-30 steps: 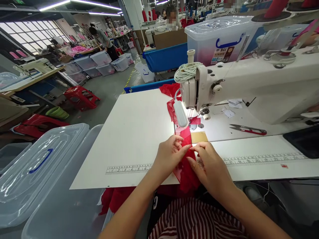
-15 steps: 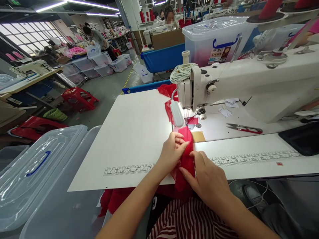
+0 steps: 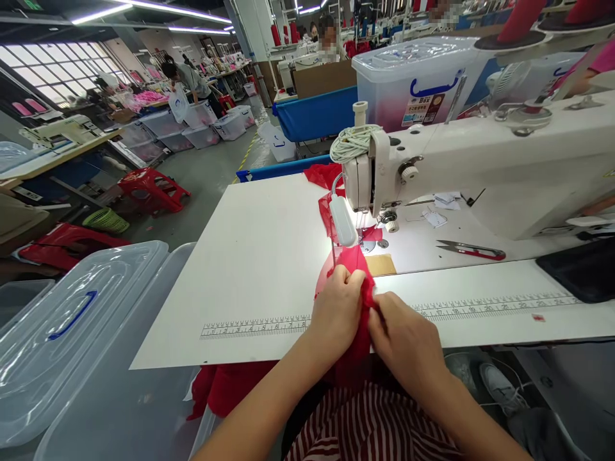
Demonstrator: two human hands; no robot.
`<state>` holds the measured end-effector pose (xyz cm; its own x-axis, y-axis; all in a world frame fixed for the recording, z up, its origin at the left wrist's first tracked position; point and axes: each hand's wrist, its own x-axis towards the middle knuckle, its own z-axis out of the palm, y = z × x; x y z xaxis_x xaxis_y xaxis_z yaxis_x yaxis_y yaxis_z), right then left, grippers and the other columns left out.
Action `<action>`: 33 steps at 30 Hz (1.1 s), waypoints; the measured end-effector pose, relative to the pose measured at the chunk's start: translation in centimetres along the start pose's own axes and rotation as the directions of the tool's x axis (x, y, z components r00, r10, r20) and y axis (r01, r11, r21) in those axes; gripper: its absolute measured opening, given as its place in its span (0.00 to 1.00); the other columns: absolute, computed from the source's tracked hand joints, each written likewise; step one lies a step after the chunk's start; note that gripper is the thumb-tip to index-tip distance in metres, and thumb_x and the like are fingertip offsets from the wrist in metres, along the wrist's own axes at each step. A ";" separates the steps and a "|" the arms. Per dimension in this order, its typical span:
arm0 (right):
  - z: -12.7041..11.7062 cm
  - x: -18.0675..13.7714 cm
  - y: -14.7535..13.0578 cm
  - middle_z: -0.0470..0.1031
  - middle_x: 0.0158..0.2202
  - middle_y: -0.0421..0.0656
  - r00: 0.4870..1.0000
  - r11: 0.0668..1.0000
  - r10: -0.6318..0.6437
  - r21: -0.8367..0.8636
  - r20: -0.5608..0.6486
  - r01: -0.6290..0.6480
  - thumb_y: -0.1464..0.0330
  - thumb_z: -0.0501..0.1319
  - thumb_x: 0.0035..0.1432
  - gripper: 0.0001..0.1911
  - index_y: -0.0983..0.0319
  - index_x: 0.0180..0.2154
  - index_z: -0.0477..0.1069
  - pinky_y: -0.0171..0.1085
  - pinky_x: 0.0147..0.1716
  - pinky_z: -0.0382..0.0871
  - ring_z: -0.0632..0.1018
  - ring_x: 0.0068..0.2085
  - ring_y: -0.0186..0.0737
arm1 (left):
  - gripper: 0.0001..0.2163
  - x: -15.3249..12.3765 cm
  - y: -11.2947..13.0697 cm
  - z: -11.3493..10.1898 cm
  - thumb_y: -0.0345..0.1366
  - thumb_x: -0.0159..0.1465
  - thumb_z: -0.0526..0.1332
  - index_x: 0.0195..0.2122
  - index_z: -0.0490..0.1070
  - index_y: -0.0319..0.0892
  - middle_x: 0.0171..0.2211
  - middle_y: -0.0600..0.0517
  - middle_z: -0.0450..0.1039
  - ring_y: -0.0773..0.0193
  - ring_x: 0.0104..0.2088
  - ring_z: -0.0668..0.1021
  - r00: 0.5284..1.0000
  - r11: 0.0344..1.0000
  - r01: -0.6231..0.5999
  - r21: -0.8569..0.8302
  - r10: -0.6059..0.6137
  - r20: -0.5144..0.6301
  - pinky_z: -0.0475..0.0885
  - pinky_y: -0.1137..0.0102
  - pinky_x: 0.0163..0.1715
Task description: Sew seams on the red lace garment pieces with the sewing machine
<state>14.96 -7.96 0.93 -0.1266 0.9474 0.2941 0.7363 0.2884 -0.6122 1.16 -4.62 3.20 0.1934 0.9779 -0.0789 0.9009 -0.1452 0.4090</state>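
Two hands meet at the near edge of the table, almost touching. The left hand and right hand both have their fingers pinched shut on a bunched fold of red fabric. The fabric rises from the lap, crosses the table edge and runs under the head of the sewing machine, where a small lamp lights it. A tan patch lies just beside it on the right. Snips rest well off to the right, and a printed ruler runs along the front edge.

From where I stand, the cloth looks thin and sheer. If either pinch slackens, the fold could open or the layers slide apart and reach the needle crooked. The weight hanging off the table edge could drag it back too. The fingertips are not far from the needle, so following the cloth in too closely risks a jab
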 end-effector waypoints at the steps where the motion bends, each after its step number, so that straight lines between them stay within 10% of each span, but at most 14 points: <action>1: -0.4 0.3 0.3 0.68 0.23 0.39 0.997 0.983 0.075 0.166 0.013 -0.077 0.65 0.50 0.60 0.11 0.59 0.27 0.64 0.34 0.22 0.57 0.68 0.23 0.35 | 0.09 -0.1 -0.4 0.0 0.24 0.64 0.49 0.37 0.65 0.42 0.35 0.51 0.64 0.63 0.34 0.68 1.000 0.997 0.009 0.078 -0.008 -0.017 0.67 0.69 0.31; 5: -2.0 1.5 1.5 0.73 0.27 0.40 0.905 0.564 0.389 0.733 0.172 -0.382 0.59 0.57 0.58 0.11 0.60 0.34 0.69 0.34 0.26 0.65 0.71 0.27 0.37 | 0.16 -1.3 -1.6 0.3 0.18 0.60 0.47 0.42 0.67 0.40 0.39 0.46 0.66 0.59 0.37 0.70 0.945 0.969 0.054 0.240 0.027 -0.325 0.70 0.65 0.36; 8: -2.7 1.8 1.4 0.73 0.27 0.40 0.850 0.329 0.451 0.835 0.272 -0.441 0.57 0.63 0.54 0.13 0.60 0.36 0.70 0.33 0.23 0.64 0.71 0.26 0.35 | 0.17 -3.4 -0.4 1.1 0.21 0.63 0.47 0.50 0.64 0.38 0.43 0.42 0.67 0.57 0.43 0.71 0.806 0.964 -0.245 0.105 0.263 -0.530 0.72 0.63 0.41; 10: -2.8 1.8 0.9 0.74 0.28 0.40 0.864 0.326 0.393 0.831 0.314 -0.450 0.58 0.65 0.53 0.14 0.60 0.37 0.71 0.33 0.24 0.66 0.71 0.26 0.35 | 0.12 -4.6 1.2 1.9 0.27 0.64 0.52 0.49 0.64 0.35 0.40 0.42 0.69 0.57 0.41 0.73 0.803 0.921 -0.390 0.009 0.345 -0.486 0.74 0.64 0.40; 15: -2.6 1.4 -0.1 0.74 0.27 0.39 0.920 0.469 0.288 0.799 0.265 -0.377 0.59 0.66 0.54 0.11 0.59 0.34 0.73 0.32 0.28 0.70 0.73 0.29 0.35 | 0.05 -5.7 2.9 3.5 0.30 0.65 0.55 0.30 0.65 0.40 0.25 0.48 0.69 0.58 0.26 0.72 0.864 0.959 -0.270 0.081 0.279 -0.420 0.70 0.65 0.25; 20: -2.6 1.3 0.4 0.78 0.34 0.42 0.944 0.480 0.256 0.820 0.208 -0.311 0.61 0.66 0.54 0.11 0.59 0.37 0.73 0.35 0.34 0.74 0.76 0.32 0.36 | 0.12 -5.9 2.0 2.6 0.27 0.64 0.49 0.48 0.62 0.41 0.32 0.49 0.74 0.63 0.26 0.74 0.955 0.931 -0.189 -0.313 0.101 -0.278 0.70 0.69 0.25; 27: -2.1 1.4 0.6 0.77 0.30 0.41 0.936 0.480 0.319 0.827 0.147 -0.294 0.60 0.66 0.54 0.12 0.60 0.36 0.74 0.34 0.30 0.75 0.76 0.29 0.34 | 0.07 -6.6 2.0 2.3 0.26 0.64 0.50 0.33 0.62 0.43 0.24 0.53 0.67 0.64 0.21 0.71 0.899 0.973 -0.223 0.052 0.226 -0.374 0.64 0.72 0.18; 33: -1.7 1.5 0.4 0.76 0.29 0.41 0.917 0.423 0.371 0.853 0.143 -0.304 0.59 0.68 0.52 0.13 0.60 0.36 0.74 0.33 0.31 0.74 0.75 0.29 0.34 | 0.09 -6.5 2.4 2.4 0.30 0.65 0.55 0.47 0.64 0.38 0.38 0.43 0.72 0.58 0.36 0.76 0.801 0.978 -0.187 0.095 0.207 -0.562 0.76 0.64 0.33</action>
<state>16.23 -6.68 2.39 0.0626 0.9961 -0.0623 -0.2170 -0.0474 -0.9750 3.03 -11.65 2.54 0.1232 0.8373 0.5327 0.8818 -0.3387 0.3283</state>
